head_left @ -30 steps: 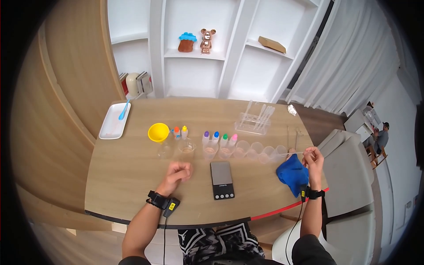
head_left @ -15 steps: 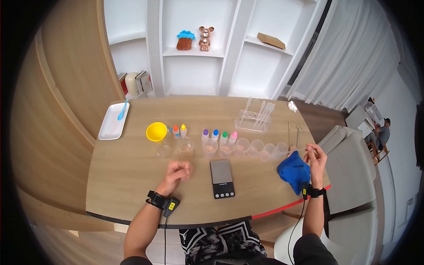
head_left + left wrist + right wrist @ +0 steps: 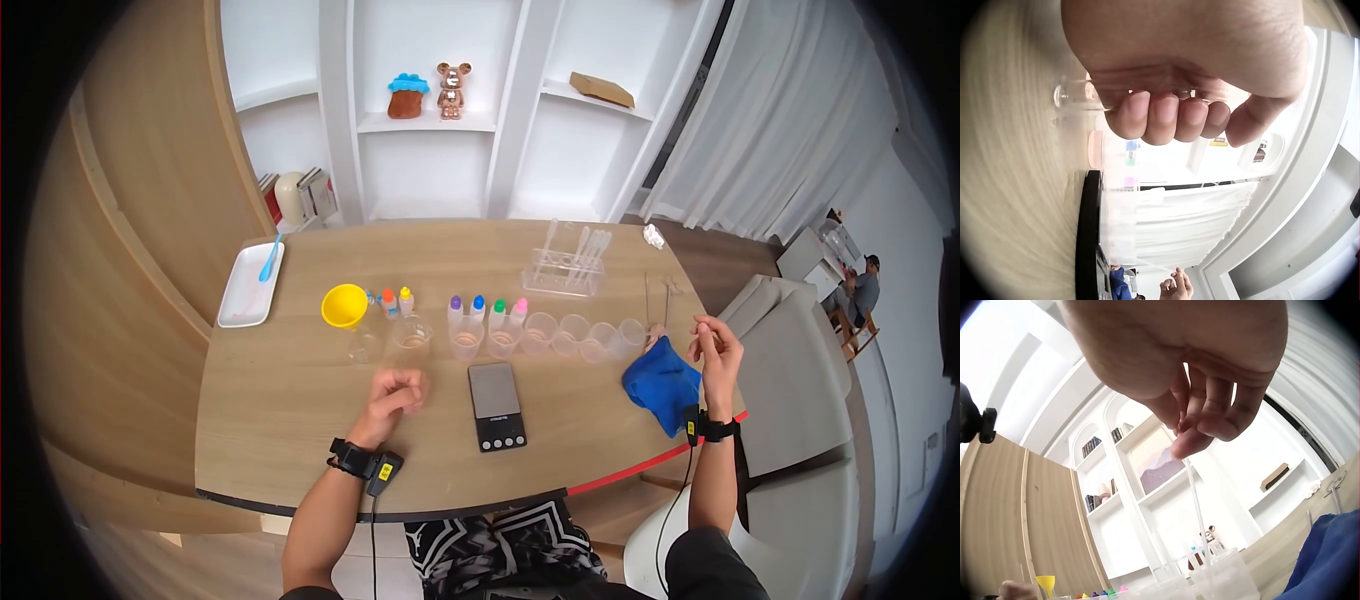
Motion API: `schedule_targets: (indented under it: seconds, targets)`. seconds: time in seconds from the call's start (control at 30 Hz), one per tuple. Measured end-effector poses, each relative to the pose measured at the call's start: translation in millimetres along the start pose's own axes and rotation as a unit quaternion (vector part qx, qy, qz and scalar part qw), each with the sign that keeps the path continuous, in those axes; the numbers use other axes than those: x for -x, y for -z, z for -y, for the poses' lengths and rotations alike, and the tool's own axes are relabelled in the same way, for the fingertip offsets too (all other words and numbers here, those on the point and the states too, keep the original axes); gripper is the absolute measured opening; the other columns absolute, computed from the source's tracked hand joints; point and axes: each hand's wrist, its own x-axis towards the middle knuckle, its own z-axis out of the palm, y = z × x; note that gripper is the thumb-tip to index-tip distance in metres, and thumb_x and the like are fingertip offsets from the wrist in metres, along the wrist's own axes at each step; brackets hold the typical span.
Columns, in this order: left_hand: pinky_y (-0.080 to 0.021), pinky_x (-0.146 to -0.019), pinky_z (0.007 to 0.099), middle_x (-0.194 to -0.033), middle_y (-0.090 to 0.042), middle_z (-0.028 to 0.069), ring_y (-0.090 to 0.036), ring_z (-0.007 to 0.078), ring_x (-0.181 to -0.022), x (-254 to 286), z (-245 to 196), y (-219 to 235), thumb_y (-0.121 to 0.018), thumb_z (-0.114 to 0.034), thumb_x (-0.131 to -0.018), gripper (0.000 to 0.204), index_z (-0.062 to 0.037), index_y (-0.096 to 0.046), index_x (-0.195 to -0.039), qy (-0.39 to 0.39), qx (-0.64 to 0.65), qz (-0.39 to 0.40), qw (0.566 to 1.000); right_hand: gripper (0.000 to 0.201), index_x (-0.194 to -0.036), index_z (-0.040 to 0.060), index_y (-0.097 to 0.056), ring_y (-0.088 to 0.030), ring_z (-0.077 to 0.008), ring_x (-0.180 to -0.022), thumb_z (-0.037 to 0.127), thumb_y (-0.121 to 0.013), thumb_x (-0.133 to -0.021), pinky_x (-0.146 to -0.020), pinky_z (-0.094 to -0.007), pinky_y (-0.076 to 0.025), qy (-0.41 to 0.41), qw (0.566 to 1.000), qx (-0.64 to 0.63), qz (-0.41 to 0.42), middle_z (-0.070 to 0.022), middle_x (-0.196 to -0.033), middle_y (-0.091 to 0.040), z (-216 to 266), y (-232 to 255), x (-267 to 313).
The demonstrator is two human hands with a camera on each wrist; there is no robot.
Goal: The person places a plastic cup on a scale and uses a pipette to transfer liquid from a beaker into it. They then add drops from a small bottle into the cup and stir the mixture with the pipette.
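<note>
My left hand [image 3: 393, 393] is curled into a fist over the table, left of the black digital scale [image 3: 494, 392]. In the left wrist view, its fingers wrap a clear test tube [image 3: 1079, 95], whose lower end sticks out towards the tabletop. Beyond this fist stands a clear plastic cup [image 3: 411, 338]. My right hand [image 3: 718, 360] is raised above the table's right end, near a blue cloth [image 3: 660, 388]. Its fingertips pinch a thin translucent rod [image 3: 1195, 497] that slants down towards the plastic cups. The tube's middle is hidden in the left fist.
A row of translucent cups [image 3: 540, 333] runs across the table, with colour-capped dropper bottles [image 3: 478, 308] behind. Farther back are a clear rack [image 3: 563, 275] holding droppers, a yellow funnel [image 3: 344, 305] and a white tray [image 3: 245, 305] with a blue spoon.
My right hand has turned and lifted slightly; the rod, which pointed left over the end cup, no longer lies that way. My left fist stays put. The head view has shifted a little.
</note>
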Motion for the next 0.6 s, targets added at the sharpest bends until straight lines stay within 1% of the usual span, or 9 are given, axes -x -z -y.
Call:
schedule_targets:
  seconds: [0.33,0.43,0.6]
  targets:
    - [-0.027,-0.058,0.0280,-0.065,-0.042,-0.0009,-0.038,0.0104,-0.062,0.7,-5.4,-5.3,-0.062,-0.012,-0.087,0.027,-0.0086,-0.043,-0.068,-0.004,-0.006,-0.005,1.000,0.019,-0.115,-0.0030,-0.072,-0.061,-0.0088,-0.063,0.011,-0.064,-0.106,-0.055,-0.0234,-0.044,0.009,1.000,0.004,-0.002,-0.0061,-0.090,-0.070,0.8,4.4,-1.9]
    - [-0.024,-0.055,0.0283,-0.062,-0.040,0.0003,-0.036,0.0116,-0.059,-0.3,2.0,-1.9,-0.062,-0.011,-0.085,0.023,-0.0072,-0.045,-0.069,-0.021,0.004,-0.008,1.000,0.018,-0.114,-0.0032,-0.072,-0.061,-0.0089,-0.063,0.011,-0.064,-0.106,-0.055,-0.0234,-0.044,0.010,1.000,0.013,-0.006,-0.0063,-0.090,-0.070,2.5,5.8,-3.2]
    - [-0.024,-0.055,0.0289,-0.062,-0.040,0.0000,-0.035,0.0116,-0.059,1.4,-0.1,-2.3,-0.062,-0.012,-0.086,0.027,-0.0076,-0.043,-0.068,-0.023,-0.007,-0.015,1.000,0.018,-0.112,-0.0028,-0.072,-0.062,-0.0088,-0.063,0.012,-0.065,-0.105,-0.055,-0.0234,-0.044,0.017,1.000,0.008,-0.009,-0.0060,-0.088,-0.070,1.9,4.4,-8.6]
